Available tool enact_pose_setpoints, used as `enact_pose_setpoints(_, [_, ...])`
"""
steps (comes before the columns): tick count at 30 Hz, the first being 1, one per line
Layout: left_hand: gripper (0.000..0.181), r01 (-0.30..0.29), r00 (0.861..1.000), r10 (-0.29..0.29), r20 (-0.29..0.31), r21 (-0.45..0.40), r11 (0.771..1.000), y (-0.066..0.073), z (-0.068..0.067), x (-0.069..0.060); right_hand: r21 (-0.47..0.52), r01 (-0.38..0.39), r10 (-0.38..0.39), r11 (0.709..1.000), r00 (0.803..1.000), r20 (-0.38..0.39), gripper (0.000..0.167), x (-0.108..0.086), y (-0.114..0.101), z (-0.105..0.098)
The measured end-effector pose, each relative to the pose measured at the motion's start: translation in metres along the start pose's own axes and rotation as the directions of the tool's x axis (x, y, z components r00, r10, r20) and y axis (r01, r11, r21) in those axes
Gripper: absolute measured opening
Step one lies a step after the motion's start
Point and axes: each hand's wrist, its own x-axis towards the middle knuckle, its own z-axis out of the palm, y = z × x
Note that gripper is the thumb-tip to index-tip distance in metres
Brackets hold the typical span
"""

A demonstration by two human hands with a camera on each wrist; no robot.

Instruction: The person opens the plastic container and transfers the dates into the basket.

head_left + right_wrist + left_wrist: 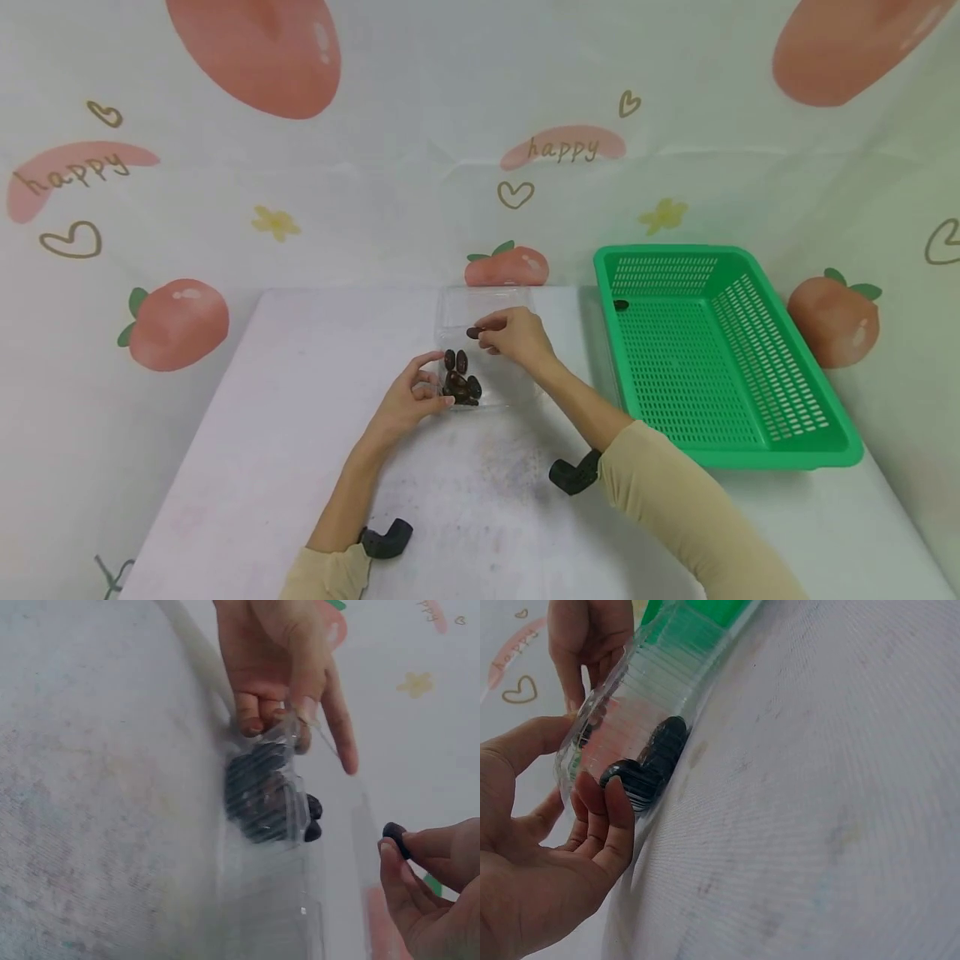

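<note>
Backdrop point(420, 100): white printed sheet, 12 o'clock.
Tabletop point(480, 525): white, stained, 6 o'clock.
Flower prints point(663, 216): yellow, 10 and 2 o'clock.

We see one word, "happy," in brown lowercase script on a white printed backdrop point(390, 183): on a slanting pink band at left point(82, 171) and again on a second pink band near the middle point(562, 148). In the left wrist view we read "happy" once more, tilted, on a pink patch point(514, 652); in the right wrist view, we make out only "ppy" near the top edge.
</note>
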Motion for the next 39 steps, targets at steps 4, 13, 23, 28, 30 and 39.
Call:
enact_pose_setpoints(4, [0.077, 0.003, 1.0, -0.002, 0.007, -0.011, 1.0, -0.001, 0.0, 0.002, 0.002, -0.006, 0.006, 1.0, 1.0, -0.006, 0.02, -0.001, -0.005, -0.013])
enact_pose_setpoints(13, [0.078, 0.011, 1.0, -0.01, 0.014, -0.032, 0.999, -0.001, -0.001, 0.003, 0.07, -0.001, 0.003, 0.998, 1.0, -0.031, 0.024, -0.001, -0.013, -0.047])
enact_pose_setpoints(23, [0.076, 0.031, 1.0, -0.031, 0.002, -0.02, 0.999, 0.002, -0.001, 0.0, 0.229, 0.07, -0.085, 0.971, 0.995, 0.054, 0.028, -0.004, -0.008, -0.086])
enact_pose_setpoints(28, [0.074, 0.037, 0.999, -0.037, -0.015, -0.025, 0.999, 0.0, -0.002, 0.0, 0.246, 0.108, -0.118, 0.963, 0.993, 0.027, 0.028, -0.007, -0.006, -0.107])
enact_pose_setpoints(30, [0.074, 0.032, 0.999, -0.033, -0.015, -0.021, 0.999, -0.002, -0.003, 0.001, 0.252, 0.097, -0.102, 0.963, 0.995, 0.01, 0.03, -0.008, -0.004, -0.116])
enact_pose_setpoints(39, [0.073, 0.008, 1.0, -0.007, 0.004, -0.031, 0.999, -0.005, -0.003, 0.002, 0.29, 0.076, -0.07, 0.954, 0.997, -0.03, 0.039, -0.009, 0.013, -0.151])
